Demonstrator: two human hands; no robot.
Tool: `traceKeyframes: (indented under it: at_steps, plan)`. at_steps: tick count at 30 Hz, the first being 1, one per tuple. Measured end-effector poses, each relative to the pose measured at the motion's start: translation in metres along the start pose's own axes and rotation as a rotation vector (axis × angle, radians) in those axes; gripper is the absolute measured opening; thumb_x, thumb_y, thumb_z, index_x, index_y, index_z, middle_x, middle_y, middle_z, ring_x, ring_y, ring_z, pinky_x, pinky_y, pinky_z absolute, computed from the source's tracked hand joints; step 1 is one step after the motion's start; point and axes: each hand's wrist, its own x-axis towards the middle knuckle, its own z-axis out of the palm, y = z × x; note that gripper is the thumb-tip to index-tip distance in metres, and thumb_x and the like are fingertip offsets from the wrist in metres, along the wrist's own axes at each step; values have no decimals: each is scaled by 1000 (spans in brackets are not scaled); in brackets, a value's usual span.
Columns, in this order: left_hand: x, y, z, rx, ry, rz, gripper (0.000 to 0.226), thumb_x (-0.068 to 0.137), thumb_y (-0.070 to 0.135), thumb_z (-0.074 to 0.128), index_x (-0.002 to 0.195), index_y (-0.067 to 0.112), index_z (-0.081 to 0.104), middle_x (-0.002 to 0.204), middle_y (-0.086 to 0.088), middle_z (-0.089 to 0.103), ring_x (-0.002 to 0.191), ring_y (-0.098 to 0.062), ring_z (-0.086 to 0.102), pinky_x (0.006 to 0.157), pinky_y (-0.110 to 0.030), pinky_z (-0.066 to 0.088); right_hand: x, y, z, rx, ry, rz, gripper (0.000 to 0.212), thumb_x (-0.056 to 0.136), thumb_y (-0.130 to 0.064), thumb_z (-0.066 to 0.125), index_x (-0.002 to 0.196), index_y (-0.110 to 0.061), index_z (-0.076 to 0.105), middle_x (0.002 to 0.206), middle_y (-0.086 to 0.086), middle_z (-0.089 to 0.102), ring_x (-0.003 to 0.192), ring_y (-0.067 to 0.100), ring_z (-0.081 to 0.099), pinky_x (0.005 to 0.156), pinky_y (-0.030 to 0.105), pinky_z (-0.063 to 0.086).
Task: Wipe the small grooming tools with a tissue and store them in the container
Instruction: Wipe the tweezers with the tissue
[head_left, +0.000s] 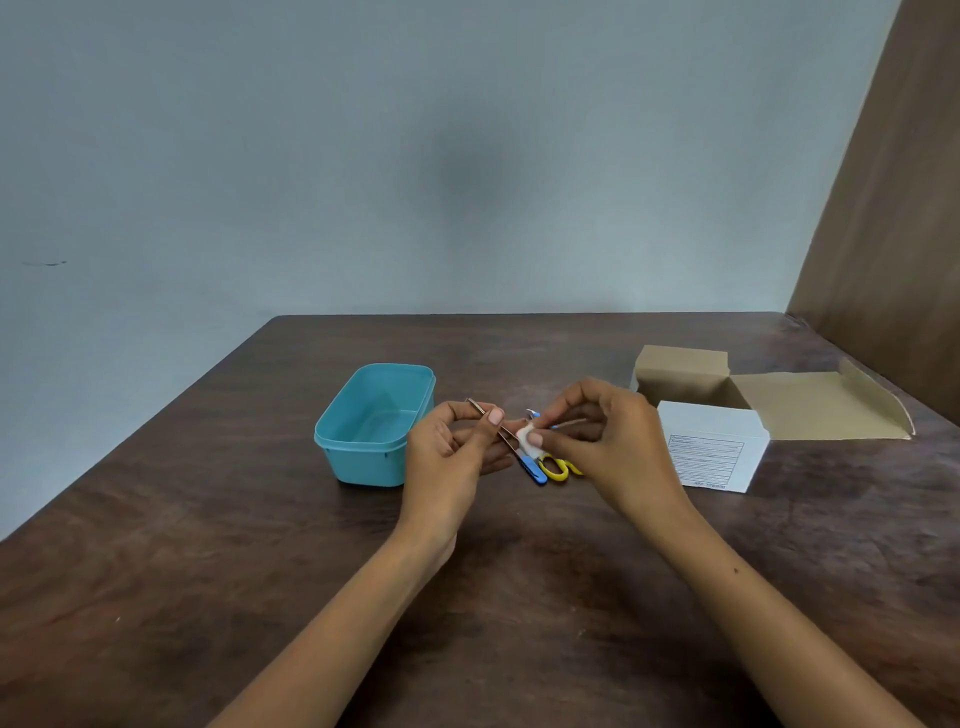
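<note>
My left hand (451, 451) pinches a thin metal tweezers (485, 415) near its middle and holds it slanted above the table. My right hand (602, 441) presses a small white tissue wad (530, 440) around the tweezers' lower end. Under the hands lie a blue-handled tool (535, 472) and yellow-handled scissors (558, 467), both partly hidden. The open turquoise container (363, 457) stands just left of my left hand, with nothing visible inside.
A white cardboard box (711, 452) with its brown flaps open stands to the right of my right hand. The dark wooden table (208, 571) runs to a blue-grey wall; a brown panel (883, 208) rises at the far right.
</note>
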Motion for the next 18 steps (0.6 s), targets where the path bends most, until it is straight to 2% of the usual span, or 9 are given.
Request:
traceKeyframes:
  at_steps: [3, 6, 11, 15, 18]
  plan:
    - [-1, 2, 1, -14, 0, -3, 3, 91, 10, 57, 91, 9, 60, 83, -8, 76, 77, -15, 73, 61, -22, 58, 4, 2, -5, 17, -8, 53, 12, 75, 1, 74, 79, -9, 68, 78, -1, 71, 70, 9, 69, 63, 18, 56]
    - [-1, 4, 0, -27, -2, -7, 3, 91, 11, 56, 92, 9, 59, 84, -6, 76, 78, -14, 73, 59, -21, 57, 4, 3, -6, 8, -89, 82, 14, 79, 2, 70, 85, -10, 74, 79, -1, 71, 69, 0, 67, 62, 11, 52]
    - [0, 6, -2, -40, 4, -13, 6, 92, 11, 55, 94, 7, 59, 86, -7, 76, 79, -15, 73, 61, -21, 58, 4, 2, -8, -19, -150, 107, 25, 67, -8, 82, 88, -19, 74, 88, -4, 74, 83, 5, 69, 76, 21, 57]
    - [-1, 8, -2, -56, -1, -9, 9, 92, 11, 55, 98, 4, 58, 87, -7, 75, 77, -15, 73, 60, -21, 57, 4, 1, -9, -15, -110, 79, 12, 78, -8, 74, 80, -19, 73, 77, -6, 73, 71, 1, 68, 67, 16, 54]
    - [-1, 8, -2, -59, 7, -18, 9, 92, 10, 55, 97, 4, 59, 86, -7, 75, 78, -15, 73, 61, -21, 58, 6, 3, -8, -92, -66, 65, 7, 81, -13, 71, 86, -15, 75, 75, -10, 70, 70, 0, 67, 65, 12, 50]
